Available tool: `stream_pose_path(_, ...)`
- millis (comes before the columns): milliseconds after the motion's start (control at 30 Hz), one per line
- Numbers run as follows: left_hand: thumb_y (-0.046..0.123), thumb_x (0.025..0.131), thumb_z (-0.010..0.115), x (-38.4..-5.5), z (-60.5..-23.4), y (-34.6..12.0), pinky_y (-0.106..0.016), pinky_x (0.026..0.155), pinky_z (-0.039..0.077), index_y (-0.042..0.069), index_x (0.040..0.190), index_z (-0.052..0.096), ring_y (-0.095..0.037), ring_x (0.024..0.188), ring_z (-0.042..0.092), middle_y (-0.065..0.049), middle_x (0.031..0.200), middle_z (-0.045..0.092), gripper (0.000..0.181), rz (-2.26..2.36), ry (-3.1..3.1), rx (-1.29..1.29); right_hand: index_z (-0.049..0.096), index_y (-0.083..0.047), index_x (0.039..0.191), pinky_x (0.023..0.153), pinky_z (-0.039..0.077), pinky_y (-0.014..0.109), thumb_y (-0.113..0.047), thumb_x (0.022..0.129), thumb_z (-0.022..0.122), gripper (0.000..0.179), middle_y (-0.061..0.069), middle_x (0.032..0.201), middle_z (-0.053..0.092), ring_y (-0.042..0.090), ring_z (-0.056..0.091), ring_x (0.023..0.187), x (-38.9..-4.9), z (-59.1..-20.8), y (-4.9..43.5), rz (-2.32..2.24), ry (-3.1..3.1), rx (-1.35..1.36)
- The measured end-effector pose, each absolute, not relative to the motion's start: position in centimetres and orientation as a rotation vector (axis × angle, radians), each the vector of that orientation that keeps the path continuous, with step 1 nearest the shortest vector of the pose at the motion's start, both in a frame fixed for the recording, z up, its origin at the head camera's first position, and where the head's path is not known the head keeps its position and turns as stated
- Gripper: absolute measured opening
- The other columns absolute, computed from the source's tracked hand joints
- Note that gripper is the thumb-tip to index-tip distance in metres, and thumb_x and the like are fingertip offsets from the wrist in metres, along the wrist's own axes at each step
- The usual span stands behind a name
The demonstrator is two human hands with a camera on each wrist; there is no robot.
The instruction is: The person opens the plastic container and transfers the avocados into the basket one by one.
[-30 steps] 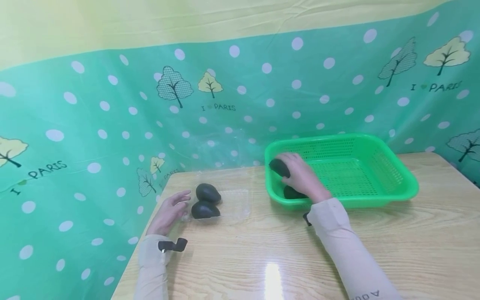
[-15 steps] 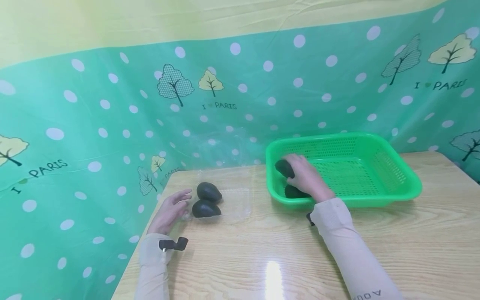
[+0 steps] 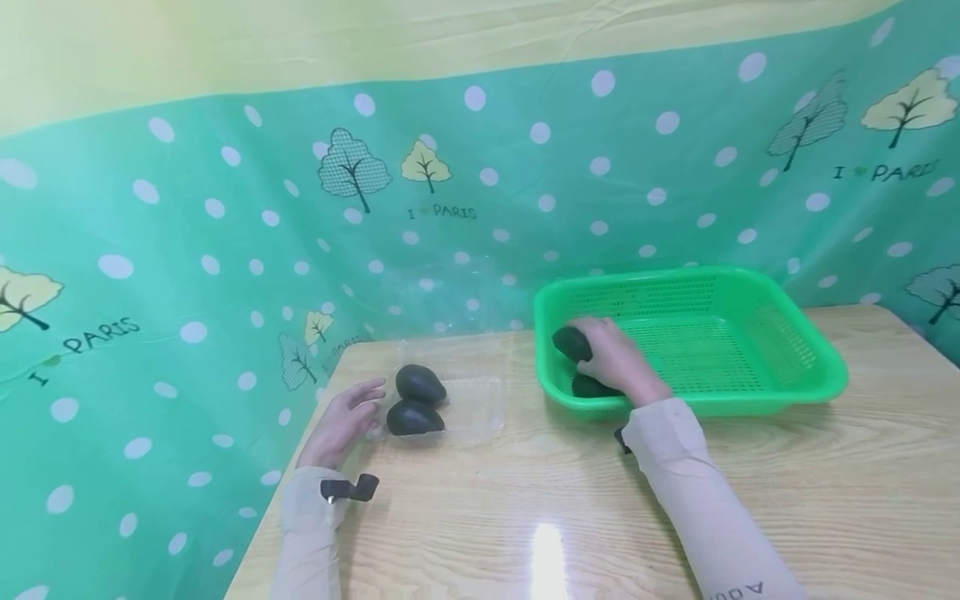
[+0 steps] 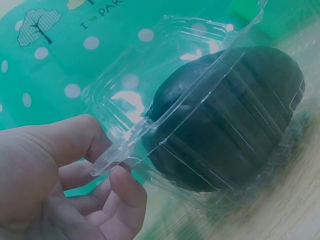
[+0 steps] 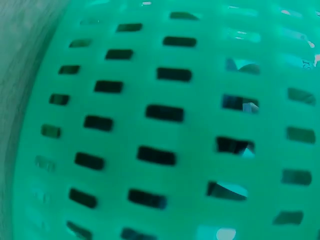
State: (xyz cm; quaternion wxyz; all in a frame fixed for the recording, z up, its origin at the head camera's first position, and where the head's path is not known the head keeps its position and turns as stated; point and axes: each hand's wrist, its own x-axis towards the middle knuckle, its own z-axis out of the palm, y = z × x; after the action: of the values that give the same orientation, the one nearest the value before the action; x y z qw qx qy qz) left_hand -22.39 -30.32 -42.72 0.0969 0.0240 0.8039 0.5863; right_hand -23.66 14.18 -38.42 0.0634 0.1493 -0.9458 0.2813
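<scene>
one avocado (image 3: 572, 342) is gripped by the right hand (image 3: 617, 358), the fingers curled over it, and is held inside the left end of the green basket (image 3: 832, 379). a lower avocado (image 3: 591, 386) is seen in the same end, partly covered by that hand; whether the two are touching cannot be told. the rim of the clear box (image 3: 483, 408) is pinched at its left side by the left hand (image 3: 343, 423), between thumb and fingers. in the left part of the box two more are held: a rear avocado (image 3: 420, 385) is placed just behind a front avocado (image 3: 415, 418). the box is set well apart from the basket, to its left, and both are stood on the wood-grained table (image 3: 450, 517). in the right wrist view the frame is filled by the basket's slotted wall. the table is backed by a green curtain (image 3: 517, 208), printed with white dots, trees and lettering. a black mount (image 3: 350, 488) is worn at the cuff of the left sleeve (image 3: 309, 542).
</scene>
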Motion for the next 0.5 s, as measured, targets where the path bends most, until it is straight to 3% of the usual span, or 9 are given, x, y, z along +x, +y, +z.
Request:
stream_pose_path(200, 0.001, 0.093, 0.047, -22.63, -42.79, -30.17, -0.023, 0.071, 0.05, 0.003, 0.151, 0.036, -0.016, 0.088, 0.055, -0.025, 0.148, 0.041, 0.059, 1.763, 2.352, 0.074, 0.048, 0.003, 0.142, 0.112, 0.033, 0.058, 0.0, 0.083, 0.073, 0.065, 0.023, 0.146, 0.049, 0.044, 0.041, 0.135, -23.76, -38.46, 14.26, 0.834, -2.892, 0.442)
stream_pose_path(367, -0.001, 0.093, 0.046, -22.74, -42.96, -30.14, -0.02, 0.063, 0.047, 0.002, 0.151, 0.036, -0.011, 0.077, 0.052, -0.026, 0.147, 0.04, 0.059, 1.797, 2.321, 0.079, 0.047, 0.004, 0.142, 0.108, 0.039, 0.059, -0.002, 0.085, 0.071, 0.061, 0.025, 0.144, 0.049, 0.046, 0.044, 0.132, -23.72, -38.42, 14.29, 0.818, -2.92, 0.447)
stream_pose_path(500, -0.001, 0.092, 0.045, -22.77, -43.11, -30.24, -0.02, 0.068, 0.048, 0.001, 0.151, 0.035, -0.015, 0.089, 0.053, -0.026, 0.147, 0.039, 0.059, 1.788, 2.33, 0.075, 0.053, 0.006, 0.135, 0.103, 0.043, 0.058, -0.002, 0.089, 0.066, 0.048, 0.027, 0.136, 0.055, 0.045, 0.049, 0.126, -23.69, -38.59, 14.22, 0.741, -2.937, 0.474)
